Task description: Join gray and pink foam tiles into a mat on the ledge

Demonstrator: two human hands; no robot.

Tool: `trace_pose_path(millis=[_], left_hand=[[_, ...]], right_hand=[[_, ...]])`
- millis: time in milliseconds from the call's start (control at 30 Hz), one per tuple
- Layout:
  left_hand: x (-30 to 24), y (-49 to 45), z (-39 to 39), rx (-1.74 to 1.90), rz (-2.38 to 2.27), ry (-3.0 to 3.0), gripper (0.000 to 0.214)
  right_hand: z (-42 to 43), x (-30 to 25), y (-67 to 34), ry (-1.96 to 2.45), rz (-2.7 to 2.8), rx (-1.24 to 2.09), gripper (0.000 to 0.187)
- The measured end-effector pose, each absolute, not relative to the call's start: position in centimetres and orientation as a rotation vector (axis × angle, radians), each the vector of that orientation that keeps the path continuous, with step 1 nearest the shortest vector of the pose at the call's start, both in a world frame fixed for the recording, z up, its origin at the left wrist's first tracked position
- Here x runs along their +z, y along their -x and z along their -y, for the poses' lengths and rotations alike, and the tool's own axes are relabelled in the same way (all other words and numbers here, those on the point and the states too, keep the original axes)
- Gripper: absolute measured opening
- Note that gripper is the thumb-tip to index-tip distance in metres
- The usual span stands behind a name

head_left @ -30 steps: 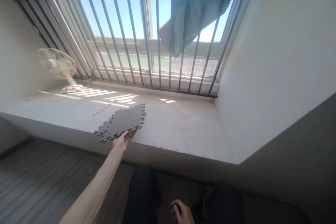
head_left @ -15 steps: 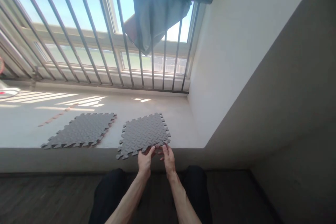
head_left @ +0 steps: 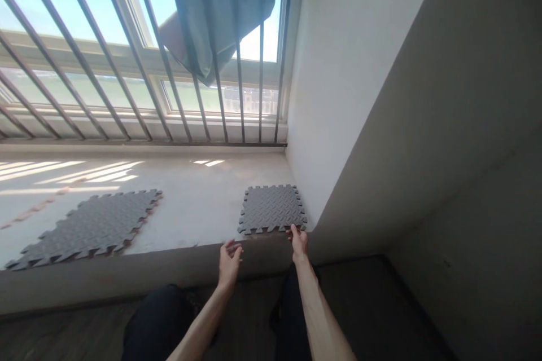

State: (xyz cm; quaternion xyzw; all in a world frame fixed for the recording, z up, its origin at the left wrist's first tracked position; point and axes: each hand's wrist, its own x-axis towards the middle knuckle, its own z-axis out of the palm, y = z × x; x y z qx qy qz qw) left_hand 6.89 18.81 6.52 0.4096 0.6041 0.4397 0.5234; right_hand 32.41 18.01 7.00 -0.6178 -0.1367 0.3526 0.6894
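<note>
A grey interlocking foam mat [head_left: 273,207] with toothed edges lies on the white window ledge [head_left: 203,192], close to the side wall. My right hand [head_left: 298,241] grips its near right corner between thumb and fingers. Off the mat's near left corner, my left hand [head_left: 230,262] hovers in front of the ledge edge, fingers loosely curled and apart, holding nothing. Another grey foam mat [head_left: 93,225] rests farther left on the ledge, untouched by either hand.
Behind the ledge stands a metal railing [head_left: 165,101] before a window, with a grey-green cloth [head_left: 212,17] draped over it. The white side wall [head_left: 334,67] bounds the ledge on the right. My knees are below, over the dark floor [head_left: 351,304].
The right foam mat has moved right, towards the side wall, and now lies on the ledge. My left hand has let go of it; my right hand moved right with it. The view shifted right.
</note>
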Motion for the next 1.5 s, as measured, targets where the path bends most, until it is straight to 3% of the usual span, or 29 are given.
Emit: trace_pose_path(millis=[133,333,533,867,1200,1300,1500], left_hand=[[5.6,-6.2,-19.3,1.050,-1.611,-1.592,0.058],[6.1,-8.4,-19.3,0.641,-1.587,-1.927,0.069],[5.5,-9.0,-18.5,0.568,-1.544,-2.006,0.071],[6.1,-9.1,-19.5,0.470,-1.523,-1.997,0.076],[7.1,-9.1,-19.2,0.341,-1.481,-2.065,0.084],[7.2,-6.7,-19.5,0.452,-1.453,-2.081,0.080],[7.5,8.4,-24.0,1.133,-1.823,-1.884,0.051]], right_hand=[[-17.4,5.7,-34.7,1.379,0.267,0.795,0.066],[-14.4,4.9,-35.5,1.514,0.380,0.667,0.092],[-12.6,4.8,-36.1,1.664,0.574,0.541,0.084],[-12.8,4.4,-36.4,1.638,0.628,0.628,0.102],[-12.5,5.0,-36.6,1.765,0.698,0.614,0.107],[-11.8,5.6,-36.6,1.814,0.693,0.520,0.105],[-10.4,6.2,-36.7,1.813,0.788,0.467,0.077]])
